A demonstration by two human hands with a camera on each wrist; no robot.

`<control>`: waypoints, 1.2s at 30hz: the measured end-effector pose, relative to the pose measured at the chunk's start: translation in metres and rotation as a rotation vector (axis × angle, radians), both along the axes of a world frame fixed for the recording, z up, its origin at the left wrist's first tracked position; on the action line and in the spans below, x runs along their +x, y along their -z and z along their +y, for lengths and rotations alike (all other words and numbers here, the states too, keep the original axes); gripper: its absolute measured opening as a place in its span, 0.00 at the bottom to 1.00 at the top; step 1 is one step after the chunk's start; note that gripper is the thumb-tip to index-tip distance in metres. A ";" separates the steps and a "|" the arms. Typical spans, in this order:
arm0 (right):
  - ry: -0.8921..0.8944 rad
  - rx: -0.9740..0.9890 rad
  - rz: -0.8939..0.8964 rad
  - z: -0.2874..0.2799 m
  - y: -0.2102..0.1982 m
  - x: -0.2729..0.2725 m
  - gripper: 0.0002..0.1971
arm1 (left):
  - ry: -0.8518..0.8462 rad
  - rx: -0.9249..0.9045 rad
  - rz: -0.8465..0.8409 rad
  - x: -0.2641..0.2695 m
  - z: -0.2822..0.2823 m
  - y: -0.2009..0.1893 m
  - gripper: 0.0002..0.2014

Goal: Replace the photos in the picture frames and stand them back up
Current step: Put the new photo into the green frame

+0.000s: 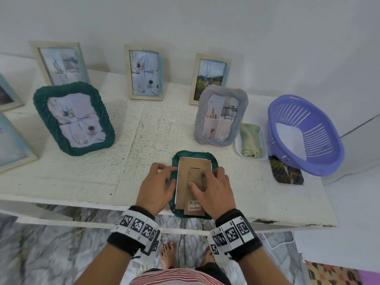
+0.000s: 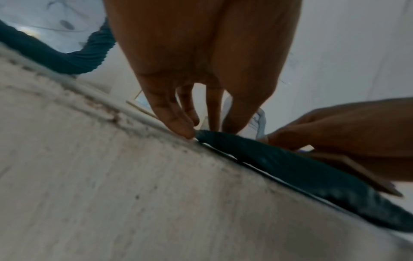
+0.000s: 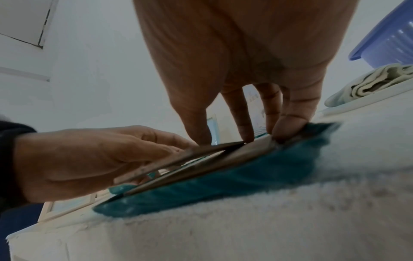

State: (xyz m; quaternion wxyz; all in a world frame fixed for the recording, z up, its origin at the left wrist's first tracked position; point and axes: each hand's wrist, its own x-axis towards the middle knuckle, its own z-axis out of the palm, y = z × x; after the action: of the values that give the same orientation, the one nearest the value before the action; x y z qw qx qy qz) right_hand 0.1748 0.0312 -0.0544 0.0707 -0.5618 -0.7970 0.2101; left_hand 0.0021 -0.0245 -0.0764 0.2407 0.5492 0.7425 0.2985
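Note:
A teal woven frame (image 1: 195,154) lies face down at the table's front edge, its near end hanging over the edge. A brown backing board (image 1: 195,164) with a fold-out stand sits in it. My left hand (image 1: 169,174) holds the frame's left rim (image 2: 290,164), fingertips (image 2: 185,132) outside it and thumb by the board's edge. My right hand (image 1: 198,178) presses on the board (image 3: 223,159) with straight fingers (image 3: 245,136), thumb on the stand. In the right wrist view the stand is lifted slightly off the board.
A green frame (image 1: 74,118) and a grey frame (image 1: 221,116) stand behind, with three wooden frames (image 1: 145,73) along the wall. To the right are a tray with a cloth (image 1: 250,140), a purple basket (image 1: 304,132) and a loose dark photo (image 1: 285,170).

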 end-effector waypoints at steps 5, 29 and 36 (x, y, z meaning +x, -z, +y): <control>-0.098 0.026 0.136 0.004 0.002 0.018 0.12 | 0.271 0.096 0.204 0.011 -0.008 0.010 0.21; -0.417 0.328 0.157 -0.043 0.020 0.077 0.09 | 0.244 0.058 0.271 0.017 -0.009 0.014 0.27; -0.265 0.302 0.194 -0.045 0.019 0.078 0.04 | 0.247 0.061 0.364 0.022 -0.011 0.017 0.27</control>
State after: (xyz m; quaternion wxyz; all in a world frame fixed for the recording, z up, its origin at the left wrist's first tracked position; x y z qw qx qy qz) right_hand 0.2530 -0.0140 -0.0738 0.2023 -0.4122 -0.8758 0.1490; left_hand 0.0244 -0.0351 -0.0939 0.1206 0.6878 0.6915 0.1849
